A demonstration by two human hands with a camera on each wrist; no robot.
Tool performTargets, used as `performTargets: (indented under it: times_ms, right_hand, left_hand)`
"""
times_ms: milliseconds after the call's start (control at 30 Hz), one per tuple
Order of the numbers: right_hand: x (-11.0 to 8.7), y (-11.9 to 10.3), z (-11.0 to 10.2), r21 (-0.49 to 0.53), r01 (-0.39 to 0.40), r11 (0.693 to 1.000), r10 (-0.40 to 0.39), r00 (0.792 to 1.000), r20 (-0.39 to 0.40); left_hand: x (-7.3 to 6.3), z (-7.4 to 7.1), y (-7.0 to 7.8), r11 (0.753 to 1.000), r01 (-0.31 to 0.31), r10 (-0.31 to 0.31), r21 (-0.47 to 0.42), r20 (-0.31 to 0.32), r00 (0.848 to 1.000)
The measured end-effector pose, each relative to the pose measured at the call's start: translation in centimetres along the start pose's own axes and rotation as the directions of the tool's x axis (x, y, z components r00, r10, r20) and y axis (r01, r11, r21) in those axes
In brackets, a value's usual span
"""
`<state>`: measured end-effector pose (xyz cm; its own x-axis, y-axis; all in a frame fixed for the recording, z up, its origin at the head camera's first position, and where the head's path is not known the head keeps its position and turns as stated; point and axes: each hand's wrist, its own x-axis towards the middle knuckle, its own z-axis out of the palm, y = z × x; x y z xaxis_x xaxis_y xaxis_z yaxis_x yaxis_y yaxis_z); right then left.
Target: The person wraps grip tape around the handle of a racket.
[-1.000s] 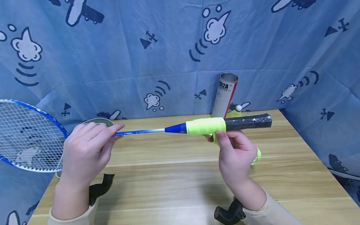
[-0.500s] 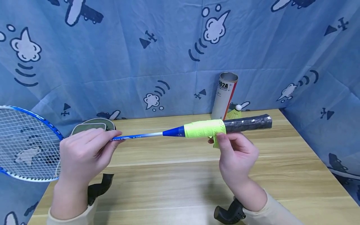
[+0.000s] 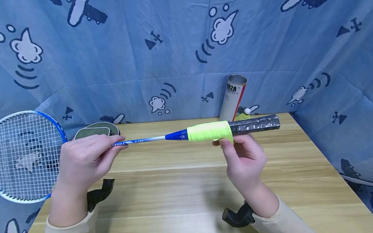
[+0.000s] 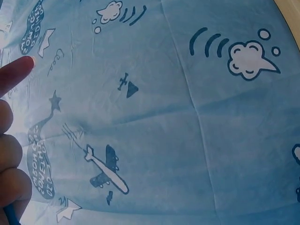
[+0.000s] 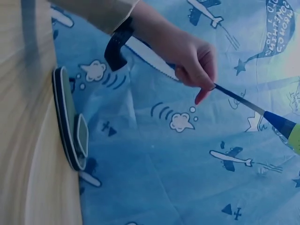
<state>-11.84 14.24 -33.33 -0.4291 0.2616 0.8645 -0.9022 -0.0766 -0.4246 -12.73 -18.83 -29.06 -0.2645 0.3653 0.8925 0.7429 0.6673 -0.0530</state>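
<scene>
A blue-and-white badminton racket spans the space above the table, its strung head at the left. My left hand pinches its shaft between thumb and fingers; the right wrist view shows the same left hand on the shaft. Yellow-green perforated overgrip tape wraps the handle from the blue cone to about midway. Beyond it the black handle end is bare. My right hand pinches the tape's loose part just under the handle. Only curled fingers show in the left wrist view.
Behind the handle stands a white shuttlecock tube, with a yellow shuttlecock beside it. A green case lies at the table's back left, partly behind my left hand. A patterned blue curtain hangs behind the wooden table.
The racket has turned about its length, its head tilting down to show more of its face. More of the handle is covered by tape, and the tape's loose tail has dropped from sight.
</scene>
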Motion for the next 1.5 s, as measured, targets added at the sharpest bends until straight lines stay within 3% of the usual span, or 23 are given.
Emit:
performTargets:
  times_ms: [267, 400, 500, 600, 767, 967, 1267, 1500]
  right_hand:
    - [0.1, -0.5, -0.2, 0.115, -0.182, 0.976, 0.187, 0.982, -0.029]
    - [0.1, -0.5, -0.2, 0.170, -0.207, 0.964, 0.223, 0.971, -0.082]
    - [0.1, -0.5, -0.1, 0.184, -0.205, 0.961, 0.229, 0.967, -0.116]
    - [0.0, -0.5, 0.0, 0.186, -0.188, 0.964, 0.213, 0.969, -0.123]
    - [0.0, -0.4, 0.1, 0.218, -0.156, 0.963, 0.181, 0.978, -0.103]
    - [0.1, -0.1, 0.1, 0.226, -0.151, 0.962, 0.186, 0.971, -0.147]
    - [-0.2, -0.4, 0.0, 0.078, -0.156, 0.985, 0.166, 0.975, -0.148]
    - [-0.2, -0.2, 0.1, 0.181, -0.118, 0.976, 0.134, 0.988, -0.079]
  left_hand:
    - [0.0, -0.1, 0.2, 1.000, 0.013, -0.013, -0.026, 0.008, 1.000]
    - [0.2, 0.1, 0.6, 0.998, 0.023, -0.027, -0.054, -0.077, 0.997]
    - [0.4, 0.6, 1.0, 0.998, 0.037, -0.046, -0.059, -0.163, 0.986]
    - [0.4, 0.9, 1.2, 0.997, 0.055, -0.066, -0.059, -0.196, 0.978]
    - [0.0, 0.8, 1.0, 0.998, 0.054, -0.060, -0.045, -0.148, 0.987]
    - [0.0, 0.4, 0.9, 0.998, 0.034, -0.037, -0.045, -0.072, 0.997]
    - [0.5, 0.3, 1.1, 0.999, 0.002, -0.008, -0.054, -0.103, 0.995]
    - [0.5, 0.4, 0.9, 0.995, -0.019, 0.009, -0.099, -0.096, 0.995]
